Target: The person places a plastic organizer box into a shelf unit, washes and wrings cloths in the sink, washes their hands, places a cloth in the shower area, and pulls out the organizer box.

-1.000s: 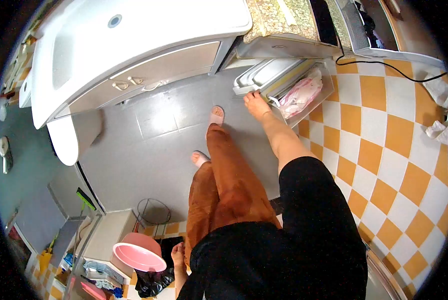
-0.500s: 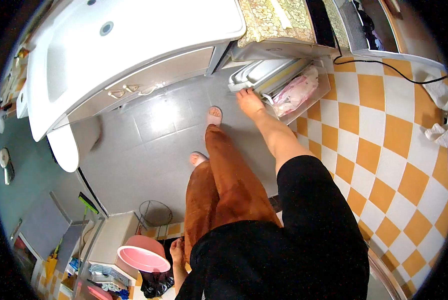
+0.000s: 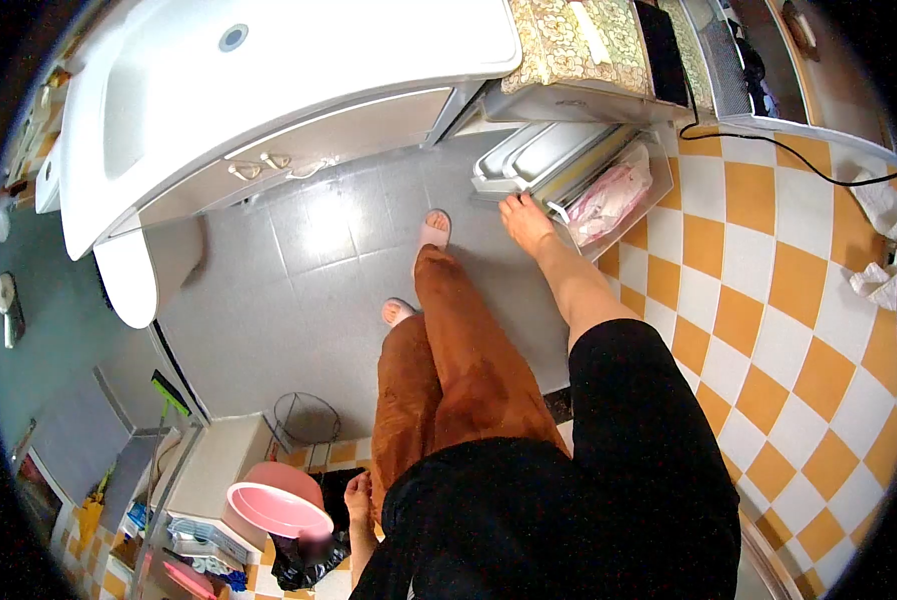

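Note:
At the upper right, my right hand (image 3: 529, 223) is at the near corner of a white tray-like drawer (image 3: 529, 160), its fingers bent over the edge. Beside it is a clear bin (image 3: 652, 200) holding a pink-and-white plastic bag (image 3: 609, 200); a small white handle shows at its near end. My left hand (image 3: 360, 497) hangs low by the brown trousers with its fingers curled, and nothing shows in it. It is just right of a pink basin (image 3: 281, 495) and a black plastic bag (image 3: 309, 560).
A white sink (image 3: 369, 45) over a cabinet (image 3: 369, 125) runs along the top left. A patterned cover (image 3: 569, 50) lies on the unit beside it. A black cable (image 3: 769, 153) crosses the checkered tiles (image 3: 749, 250). A wire frame (image 3: 307, 420) stands near the basin.
The view shifted left and then back right. My right hand stays at the drawer's corner, and my left hand stays low beside the trousers.

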Demonstrator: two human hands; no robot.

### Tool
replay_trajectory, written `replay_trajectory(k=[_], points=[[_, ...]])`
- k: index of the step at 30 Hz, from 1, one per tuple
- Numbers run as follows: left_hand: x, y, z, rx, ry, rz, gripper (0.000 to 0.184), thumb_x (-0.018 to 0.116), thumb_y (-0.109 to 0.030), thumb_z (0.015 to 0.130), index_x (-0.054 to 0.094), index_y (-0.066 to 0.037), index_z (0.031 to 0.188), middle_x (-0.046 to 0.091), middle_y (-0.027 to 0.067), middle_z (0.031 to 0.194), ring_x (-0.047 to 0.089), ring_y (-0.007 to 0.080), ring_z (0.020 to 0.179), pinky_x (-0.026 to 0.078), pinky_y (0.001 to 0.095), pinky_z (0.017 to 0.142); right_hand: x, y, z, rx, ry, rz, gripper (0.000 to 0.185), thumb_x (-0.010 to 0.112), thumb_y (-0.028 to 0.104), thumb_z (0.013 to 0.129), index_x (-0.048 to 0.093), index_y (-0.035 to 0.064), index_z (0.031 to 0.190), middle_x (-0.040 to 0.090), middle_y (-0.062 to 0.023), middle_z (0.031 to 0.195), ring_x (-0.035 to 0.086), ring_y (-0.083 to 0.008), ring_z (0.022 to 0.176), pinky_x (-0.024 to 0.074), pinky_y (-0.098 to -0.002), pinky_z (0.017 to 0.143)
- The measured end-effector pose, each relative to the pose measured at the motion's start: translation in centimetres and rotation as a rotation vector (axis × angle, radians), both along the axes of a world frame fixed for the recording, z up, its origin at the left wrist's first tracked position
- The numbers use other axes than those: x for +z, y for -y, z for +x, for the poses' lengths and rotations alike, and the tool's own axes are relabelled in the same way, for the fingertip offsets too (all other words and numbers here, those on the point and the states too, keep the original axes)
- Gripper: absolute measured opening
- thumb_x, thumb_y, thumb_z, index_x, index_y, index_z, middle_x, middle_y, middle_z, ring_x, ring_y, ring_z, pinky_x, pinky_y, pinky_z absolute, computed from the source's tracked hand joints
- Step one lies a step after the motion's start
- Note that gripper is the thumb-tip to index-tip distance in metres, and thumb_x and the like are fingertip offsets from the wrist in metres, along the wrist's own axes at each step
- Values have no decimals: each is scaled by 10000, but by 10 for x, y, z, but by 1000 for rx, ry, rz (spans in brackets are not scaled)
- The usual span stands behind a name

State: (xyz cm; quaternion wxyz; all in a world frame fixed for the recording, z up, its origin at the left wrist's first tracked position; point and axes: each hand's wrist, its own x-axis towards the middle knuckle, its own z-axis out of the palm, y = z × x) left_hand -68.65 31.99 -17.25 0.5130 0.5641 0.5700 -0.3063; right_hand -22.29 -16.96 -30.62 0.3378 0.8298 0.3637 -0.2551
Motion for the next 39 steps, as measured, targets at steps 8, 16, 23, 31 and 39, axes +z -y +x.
replay_trajectory(k=[8,16,23,31,39], points=[[-13,-13,-16,-44,47,4,275,621,-261,950,659,2,1022,684,53,892,616,123,782,496,261,698,-2,-12,-14,-209,136,166,259,533,193,884,642,134,1111,546,-44,1178,480,-229,1153,388,-447,979],[10,-21,19,-267,43,47,263,604,-230,960,660,23,1002,683,58,903,615,132,803,490,264,718,53,38,-86,-1181,1130,822,222,633,187,806,634,51,982,610,-158,963,538,-357,1008,432,-486,866],[2,-43,23,-558,6,145,260,619,-198,945,654,45,1033,691,78,936,635,158,847,501,281,735,-80,193,-135,-2200,763,1146,497,594,379,914,515,60,1287,575,-171,1257,597,-324,1093,484,-471,904],[15,-52,75,-291,-57,88,216,642,-201,927,654,-8,1024,680,69,819,628,143,702,503,277,620,-126,222,-130,-2404,412,1187,391,571,239,899,547,48,1239,591,-202,1177,643,-365,976,562,-508,769],[8,-34,120,-398,59,41,229,634,-236,926,662,-22,1001,660,43,771,613,144,655,499,280,591,-38,180,-118,-2446,510,1504,235,557,118,883,607,23,1092,655,-171,989,686,-336,839,616,-471,613]])
